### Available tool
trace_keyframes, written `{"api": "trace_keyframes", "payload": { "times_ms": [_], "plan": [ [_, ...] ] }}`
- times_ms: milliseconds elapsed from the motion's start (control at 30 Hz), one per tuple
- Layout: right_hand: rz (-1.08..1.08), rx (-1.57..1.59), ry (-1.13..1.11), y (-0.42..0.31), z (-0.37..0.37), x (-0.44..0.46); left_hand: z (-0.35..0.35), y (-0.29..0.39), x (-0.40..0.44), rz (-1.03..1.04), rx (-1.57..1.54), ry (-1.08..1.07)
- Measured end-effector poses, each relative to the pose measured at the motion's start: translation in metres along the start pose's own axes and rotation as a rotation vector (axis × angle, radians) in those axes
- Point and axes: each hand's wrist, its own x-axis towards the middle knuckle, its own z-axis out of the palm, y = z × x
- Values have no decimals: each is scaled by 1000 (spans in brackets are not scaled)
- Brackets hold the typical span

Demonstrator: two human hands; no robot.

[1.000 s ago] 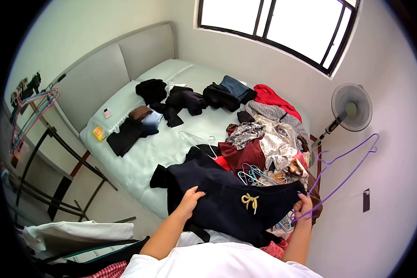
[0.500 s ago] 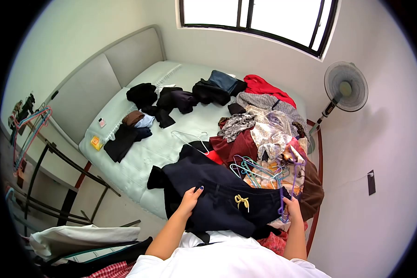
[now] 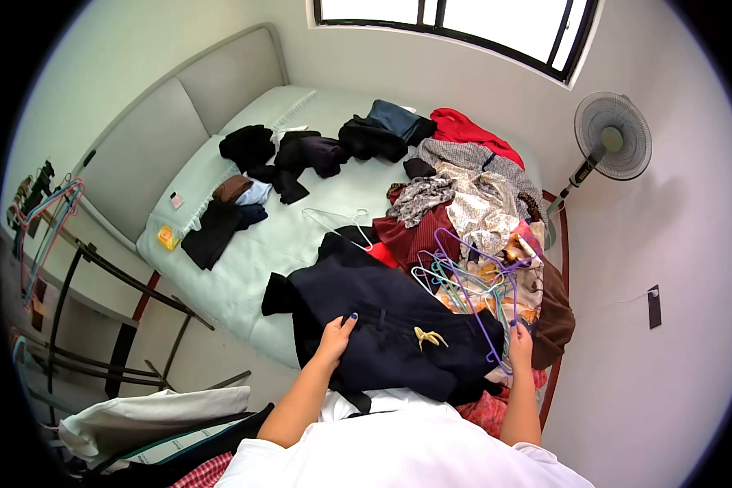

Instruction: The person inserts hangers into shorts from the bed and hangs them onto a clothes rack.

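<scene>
Now — right hand [image 3: 520, 345] closed around a purple hanger [image 3: 515, 298].

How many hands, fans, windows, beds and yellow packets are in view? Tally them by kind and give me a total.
Hands, left hand and right hand: 2
Pedestal fan: 1
Window: 1
Bed: 1
Yellow packet: 1
Total: 6

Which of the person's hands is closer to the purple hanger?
The right hand: it grips the purple hanger. The left hand is farther off, on the dark navy garment, across the yellow bow from it.
</scene>
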Motion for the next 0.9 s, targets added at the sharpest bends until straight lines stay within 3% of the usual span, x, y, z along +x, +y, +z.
{"api": "trace_keyframes", "payload": {
  "times_ms": [67, 133, 167, 300, 333, 500, 833, 900],
  "plan": [
    [-90, 77, 44, -2, -5, 6, -1, 4, 0, -7, -23, -10],
    [-167, 47, -143, -25, -19, 5, -2, 7, 3, -6, -28, -21],
    [-90, -15, -217, -50, -30, 1, -4, 4, 8, -8, -33, -31],
    [-229, 203, -129, -71, -51, -2, -2, 6, 18, -18, -47, -53],
    [-56, 170, -181, -80, -66, -4, -2, 4, 22, -23, -52, -63],
    [-248, -57, -9, -80, -83, -7, -13, -10, 42, -38, -26, 16],
    [-247, -305, -7, -80, -87, -5, -35, -26, 56, -37, 224, 93],
    [-237, -314, 15, -83, -89, -1, -40, -32, 62, -24, 419, 136]
  ]
}}
